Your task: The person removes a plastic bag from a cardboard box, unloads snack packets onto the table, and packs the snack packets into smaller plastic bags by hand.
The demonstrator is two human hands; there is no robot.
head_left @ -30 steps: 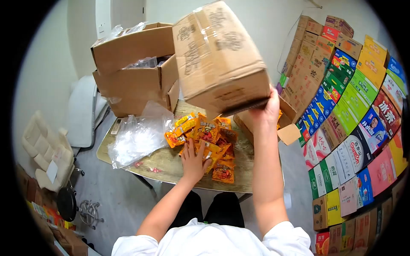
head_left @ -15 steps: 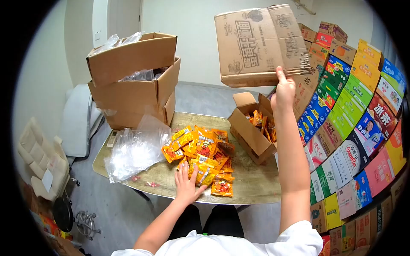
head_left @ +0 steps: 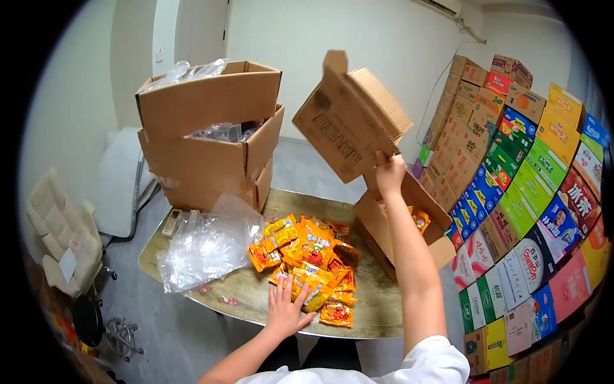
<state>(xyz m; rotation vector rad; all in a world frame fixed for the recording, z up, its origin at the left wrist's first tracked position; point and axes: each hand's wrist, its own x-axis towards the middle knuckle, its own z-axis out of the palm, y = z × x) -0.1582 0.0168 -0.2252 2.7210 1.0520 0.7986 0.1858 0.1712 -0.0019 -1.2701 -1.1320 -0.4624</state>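
Observation:
My right hand grips the edge of a printed cardboard box, held tilted in the air with its flaps loose. My left hand lies with fingers spread at the near edge of a pile of orange snack packets, touching the lowest ones. Beneath the raised box, an open carton holding more orange packets stands at the table's right side, partly hidden by my right arm. Clear plastic bags lie left of the pile.
Stacked open cartons with plastic inside stand at the back left of the table. A small pale device lies near them. Many product boxes line the right wall. A cream chair stands at the left.
The cardboard box in my right hand has swung round, then come down and left with its flaps now showing. My left hand stays by the packets. The view has tilted up.

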